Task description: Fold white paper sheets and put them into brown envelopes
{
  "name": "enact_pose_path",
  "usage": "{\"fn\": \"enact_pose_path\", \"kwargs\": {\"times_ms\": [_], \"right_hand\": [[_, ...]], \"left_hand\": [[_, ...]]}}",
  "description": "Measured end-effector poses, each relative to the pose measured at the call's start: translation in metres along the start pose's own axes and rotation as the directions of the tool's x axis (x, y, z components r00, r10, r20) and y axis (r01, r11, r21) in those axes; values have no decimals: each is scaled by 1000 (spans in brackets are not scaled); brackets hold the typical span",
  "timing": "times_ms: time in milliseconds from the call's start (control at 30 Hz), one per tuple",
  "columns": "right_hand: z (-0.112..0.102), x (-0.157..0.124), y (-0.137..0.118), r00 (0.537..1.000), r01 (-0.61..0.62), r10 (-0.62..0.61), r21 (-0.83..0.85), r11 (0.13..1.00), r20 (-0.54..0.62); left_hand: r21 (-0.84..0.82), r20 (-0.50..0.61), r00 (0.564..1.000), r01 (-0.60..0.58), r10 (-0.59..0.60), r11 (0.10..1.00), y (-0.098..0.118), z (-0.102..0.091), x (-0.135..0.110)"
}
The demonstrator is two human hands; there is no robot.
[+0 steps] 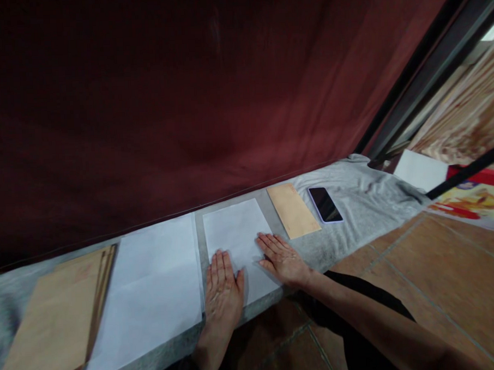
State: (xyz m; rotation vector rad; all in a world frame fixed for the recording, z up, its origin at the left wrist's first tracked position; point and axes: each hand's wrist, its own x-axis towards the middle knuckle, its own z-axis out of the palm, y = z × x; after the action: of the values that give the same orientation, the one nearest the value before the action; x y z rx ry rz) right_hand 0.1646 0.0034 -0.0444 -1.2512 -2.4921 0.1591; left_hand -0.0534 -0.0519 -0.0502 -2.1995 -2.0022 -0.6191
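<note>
A white sheet of paper (236, 226) lies flat on the grey cloth that covers a long narrow surface. My left hand (224, 289) rests palm down on the sheet's left part, fingers stretched out and pointing away from me. On its right edge lies my right hand (283, 260), also flat, with the fingers extended toward the left. Neither hand holds anything. Just right of the sheet is a single tan envelope (294, 210). To the left of my left hand, larger white paper (153, 287) is laid out, apparently several sheets stacked.
A pile of brown envelopes (60, 313) sits at the far left. Beyond the tan envelope lies a phone (325, 205) in a pale purple case on the grey cloth (366, 193). A dark red wall (211, 115) rises behind. Colourful printed packaging (477, 197) is on the right, above floor tiles.
</note>
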Motion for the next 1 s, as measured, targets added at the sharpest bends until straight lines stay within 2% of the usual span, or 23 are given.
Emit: {"fn": "enact_pose_path", "kwargs": {"times_ms": [200,300,400,567,700,767,867,1000], "right_hand": [[-4,-5,8,1000,-11,11,5,1000,-10],[-6,0,8,999,-31,31,15,999,-17],[-9,15,4,998,-64,64,22,998,-22],[-8,55,-12,991,-134,135,39,990,-21],[4,78,-24,987,-161,161,35,986,-6],[11,82,-26,987,-161,161,10,987,3],[17,79,-23,985,-171,170,-22,985,-13],[15,69,-9,974,-227,225,-50,973,-36]], "left_hand": [[15,24,999,31,-31,999,-5,-8,-3],[21,45,999,27,-28,999,-6,-11,5],[5,64,998,11,-11,1000,-3,-10,24],[-38,92,996,16,-13,999,8,4,66],[-17,190,981,47,-43,999,12,14,87],[6,215,974,67,-67,998,11,18,90],[42,187,978,86,-92,995,6,18,86],[119,160,975,138,-156,983,-9,13,80]]}}
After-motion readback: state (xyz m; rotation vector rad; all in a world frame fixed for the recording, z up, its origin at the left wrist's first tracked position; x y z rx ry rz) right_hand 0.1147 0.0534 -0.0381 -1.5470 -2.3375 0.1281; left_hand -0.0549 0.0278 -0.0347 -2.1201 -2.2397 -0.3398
